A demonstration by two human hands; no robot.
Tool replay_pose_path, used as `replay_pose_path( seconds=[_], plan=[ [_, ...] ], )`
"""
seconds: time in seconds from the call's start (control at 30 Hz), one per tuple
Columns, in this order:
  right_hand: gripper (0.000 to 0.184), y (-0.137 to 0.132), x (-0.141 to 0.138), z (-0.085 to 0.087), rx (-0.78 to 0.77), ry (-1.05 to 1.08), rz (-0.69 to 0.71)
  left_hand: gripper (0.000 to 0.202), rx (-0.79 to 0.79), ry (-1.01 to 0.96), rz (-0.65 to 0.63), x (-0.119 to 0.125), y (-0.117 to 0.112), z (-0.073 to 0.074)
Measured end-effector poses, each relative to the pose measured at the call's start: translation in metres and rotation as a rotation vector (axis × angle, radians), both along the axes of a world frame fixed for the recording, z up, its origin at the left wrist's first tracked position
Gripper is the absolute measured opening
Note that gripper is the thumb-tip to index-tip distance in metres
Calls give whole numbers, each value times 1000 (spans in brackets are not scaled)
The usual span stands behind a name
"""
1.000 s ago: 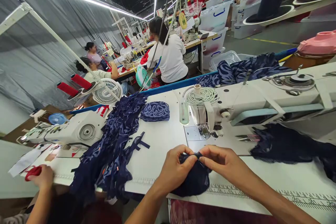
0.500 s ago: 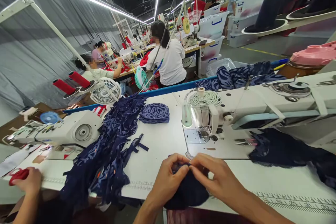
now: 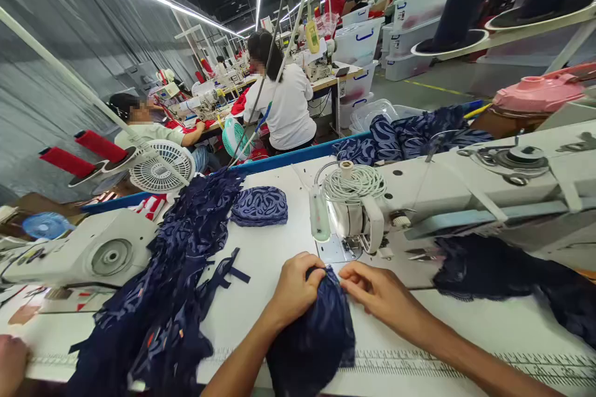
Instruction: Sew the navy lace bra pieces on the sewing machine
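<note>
A navy patterned fabric piece (image 3: pixel 314 335) hangs from my left hand (image 3: pixel 295 288) over the front edge of the sewing table. My left thumb and fingers pinch its top edge. On the other side, my right hand (image 3: pixel 377 291) has thumb and forefinger closed at the same top edge; the exact contact of the fingertips is hard to make out. Both hands are just in front of the needle area of a white sewing machine (image 3: pixel 358 217). A pair of small metal snips (image 3: pixel 421 254) lies on the machine bed, right of the needle.
A long heap of navy fabric pieces (image 3: pixel 186 260) runs down the table to the left, beside a patterned stack (image 3: pixel 259 206). More dark fabric (image 3: pixel 493 267) lies under the machine arm. A co-worker's hand (image 3: pixel 12 363) is at the left edge, near a second machine (image 3: pixel 93 248).
The fabric piece has opened downward, showing its patterned side. My right hand has moved slightly apart from my left. The view has shifted, and the co-worker's hand is further left.
</note>
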State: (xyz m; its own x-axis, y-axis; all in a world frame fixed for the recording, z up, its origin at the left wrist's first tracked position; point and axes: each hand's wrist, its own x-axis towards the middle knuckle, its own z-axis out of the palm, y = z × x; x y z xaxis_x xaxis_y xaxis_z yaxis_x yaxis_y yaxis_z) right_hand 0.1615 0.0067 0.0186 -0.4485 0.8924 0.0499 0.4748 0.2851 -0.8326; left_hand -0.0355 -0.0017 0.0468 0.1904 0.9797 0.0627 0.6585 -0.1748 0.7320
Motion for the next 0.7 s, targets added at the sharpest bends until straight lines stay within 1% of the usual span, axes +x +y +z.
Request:
replay_pose_path(
  seconds=[0.07,0.1,0.13,0.2,0.3,0.33,0.37,0.47,0.57,0.63,0.7],
  plan=[
    [28,13,21,-14,87,-100,-47,13,-18,-18,-13,12,20,-24],
    [31,17,28,-18,147,-163,-60,12,-18,-21,-20,15,24,-31],
    [32,21,32,-22,201,-217,-60,12,-17,-24,-27,17,26,-35],
    [38,26,32,-29,381,-383,-31,12,-16,-28,-41,18,26,-37],
    [51,35,16,-40,668,-630,5,11,-19,-22,-47,15,20,-34],
    [51,39,10,-43,733,-686,2,11,-22,-19,-48,15,19,-34],
    [49,41,5,-46,766,-714,-2,11,-25,-18,-47,14,18,-34],
    [40,43,4,-48,789,-719,11,11,-23,-20,-38,14,17,-37],
    [31,33,22,-39,800,-714,65,11,-13,-45,-27,13,17,-40],
    [26,23,38,-29,754,-670,92,11,-4,-64,-36,12,17,-42],
    [27,16,48,-20,630,-552,78,11,8,-74,-51,12,17,-42]
  ],
)
